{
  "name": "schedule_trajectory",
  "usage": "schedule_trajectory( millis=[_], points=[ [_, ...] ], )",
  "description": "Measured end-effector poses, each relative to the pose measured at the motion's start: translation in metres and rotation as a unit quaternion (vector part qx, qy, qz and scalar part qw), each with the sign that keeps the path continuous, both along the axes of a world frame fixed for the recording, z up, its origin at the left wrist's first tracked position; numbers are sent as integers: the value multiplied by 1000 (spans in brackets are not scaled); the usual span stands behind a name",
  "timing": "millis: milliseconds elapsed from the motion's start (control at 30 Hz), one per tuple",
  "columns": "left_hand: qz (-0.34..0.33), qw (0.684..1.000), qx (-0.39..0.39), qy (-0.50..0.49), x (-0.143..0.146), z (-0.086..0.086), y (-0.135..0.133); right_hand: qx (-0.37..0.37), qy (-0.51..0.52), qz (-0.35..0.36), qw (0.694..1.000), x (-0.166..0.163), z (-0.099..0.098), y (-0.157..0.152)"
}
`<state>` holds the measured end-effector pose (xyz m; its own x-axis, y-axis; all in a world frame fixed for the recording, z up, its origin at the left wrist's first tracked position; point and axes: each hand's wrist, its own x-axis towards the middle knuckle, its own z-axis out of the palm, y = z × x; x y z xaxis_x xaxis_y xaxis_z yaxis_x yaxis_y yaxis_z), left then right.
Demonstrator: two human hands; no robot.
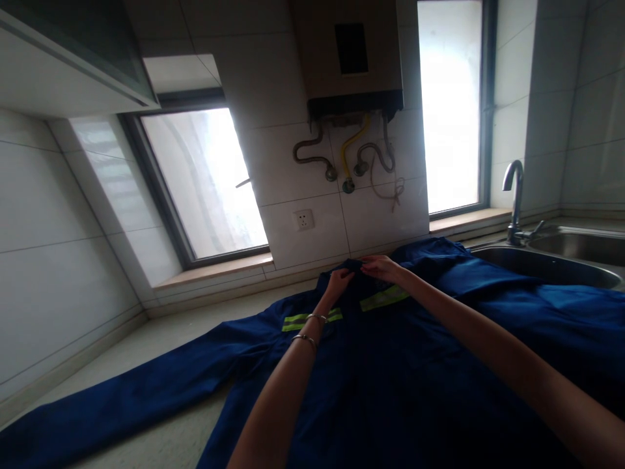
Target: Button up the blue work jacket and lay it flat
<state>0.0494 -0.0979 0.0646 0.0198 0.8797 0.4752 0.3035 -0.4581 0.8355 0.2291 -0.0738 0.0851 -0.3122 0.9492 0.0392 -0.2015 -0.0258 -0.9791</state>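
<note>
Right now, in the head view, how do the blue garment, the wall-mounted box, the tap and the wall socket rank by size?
As they look, largest to smallest:
1. Blue garment, its nearness helping
2. Wall-mounted box, cut off by the top edge
3. Tap
4. Wall socket

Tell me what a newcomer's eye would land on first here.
Probably the big blue garment with yellow-green stripes, spread across the counter, where the left hand and right hand finger its far edge near the wall. Next, likely the two glaring windows, one at left and one at right, with a boxy wall unit trailing bent pipes between them.
</note>
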Motion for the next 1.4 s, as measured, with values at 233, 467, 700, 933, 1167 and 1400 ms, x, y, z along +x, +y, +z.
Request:
schedule_trajectory(
  millis=[233,467,700,933,1167,1400],
  points=[
    [3,1000,12,1,-4,-2,0,59,-103,-44,992,-2,1,2],
    [33,999,43,-5,1,-1,2,140,-193,-28,971,-2,-1,2],
    [59,996,55,35,7,2,6,266,-370,-55,888,-8,-2,3],
    [158,973,-18,166,-27,-11,2,319,-525,-138,777,-11,-5,-15],
    [175,907,-128,360,-70,-59,-21,312,-616,-49,721,-42,-47,-29],
    [149,837,-247,464,-72,-68,-21,222,-654,60,720,-44,-78,-16]
  ],
)
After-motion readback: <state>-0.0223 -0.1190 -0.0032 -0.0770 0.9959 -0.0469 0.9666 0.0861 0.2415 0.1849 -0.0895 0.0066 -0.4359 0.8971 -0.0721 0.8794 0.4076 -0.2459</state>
